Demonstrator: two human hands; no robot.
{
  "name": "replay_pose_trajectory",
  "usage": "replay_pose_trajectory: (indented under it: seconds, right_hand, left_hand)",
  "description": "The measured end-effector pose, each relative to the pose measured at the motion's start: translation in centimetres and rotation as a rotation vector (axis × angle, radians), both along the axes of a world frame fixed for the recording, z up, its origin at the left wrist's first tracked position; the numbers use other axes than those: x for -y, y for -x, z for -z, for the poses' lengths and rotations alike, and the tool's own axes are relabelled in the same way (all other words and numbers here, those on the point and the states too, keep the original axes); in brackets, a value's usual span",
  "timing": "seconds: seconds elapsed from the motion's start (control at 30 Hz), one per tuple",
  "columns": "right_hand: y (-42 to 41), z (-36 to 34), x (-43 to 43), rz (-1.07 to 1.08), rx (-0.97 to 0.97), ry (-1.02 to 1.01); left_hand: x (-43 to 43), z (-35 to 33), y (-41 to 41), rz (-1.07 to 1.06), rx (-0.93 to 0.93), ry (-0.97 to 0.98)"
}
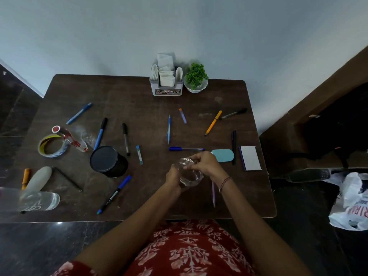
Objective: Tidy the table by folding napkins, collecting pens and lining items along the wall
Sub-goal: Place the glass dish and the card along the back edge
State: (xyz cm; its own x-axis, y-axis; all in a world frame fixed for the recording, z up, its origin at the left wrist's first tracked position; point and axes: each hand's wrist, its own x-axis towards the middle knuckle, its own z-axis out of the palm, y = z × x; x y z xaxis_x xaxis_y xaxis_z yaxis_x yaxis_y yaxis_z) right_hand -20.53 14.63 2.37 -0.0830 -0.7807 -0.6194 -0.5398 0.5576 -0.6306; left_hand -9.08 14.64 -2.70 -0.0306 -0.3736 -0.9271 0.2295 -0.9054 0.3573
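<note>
Both my hands hold a clear glass [188, 173] near the front middle of the dark table [139, 100]. My left hand [172, 176] grips its left side, and my right hand [203, 163] curls over its rim. Several pens lie scattered: a blue pen [169, 129], a yellow pen [213, 122], a dark blue pen [186, 149], a black marker [125, 138]. A black round pen cup [107, 162] stands left of the glass. At the wall stand a napkin holder [166, 79] with white napkins and a small green plant [196, 77] in a white bowl.
A tape roll [52, 146] and a lying clear bottle with red cap [69, 138] sit at left. A white notepad [250, 157] and teal oval [223, 155] lie at right. A lying clear glass [37, 200] is at the front left. A plastic bag [350, 204] is on the floor at right.
</note>
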Motion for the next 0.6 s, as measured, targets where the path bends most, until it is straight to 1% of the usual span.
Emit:
replay_pose_trajectory:
  seconds: [0.1, 0.17, 0.27, 0.37, 0.43, 0.5, 0.6]
  right_hand:
    - [0.6, -1.0, 1.1, -0.108, -0.035, 0.126]
    - [0.9, -1.3, 1.8, -0.193, -0.071, 0.217]
    - [1.5, -1.3, 2.8, -0.286, -0.193, 0.395]
    - [2.6, -0.9, 3.8, -0.376, -0.318, 0.574]
    - [3.5, -0.5, 4.2, -0.378, -0.359, 0.671]
    - [4.5, -0.2, 4.6, -0.359, -0.38, 0.762]
    - [5.6, -0.3, 4.9, -0.34, -0.398, 0.863]
  left_hand:
    - [1.7, -1.1, 0.2, 0.013, -0.062, 0.07]
    - [3.3, -2.1, 0.4, 0.025, -0.053, 0.106]
    - [5.5, -3.7, 0.6, 0.077, -0.043, 0.133]
    - [7.7, -4.7, 0.7, 0.169, 0.018, 0.148]
    - [8.8, -5.2, 0.7, 0.259, 0.033, 0.152]
    - [9.8, -5.6, 1.0, 0.298, 0.011, 0.164]
    - [10.9, -6.1, 1.8, 0.271, -0.02, 0.245]
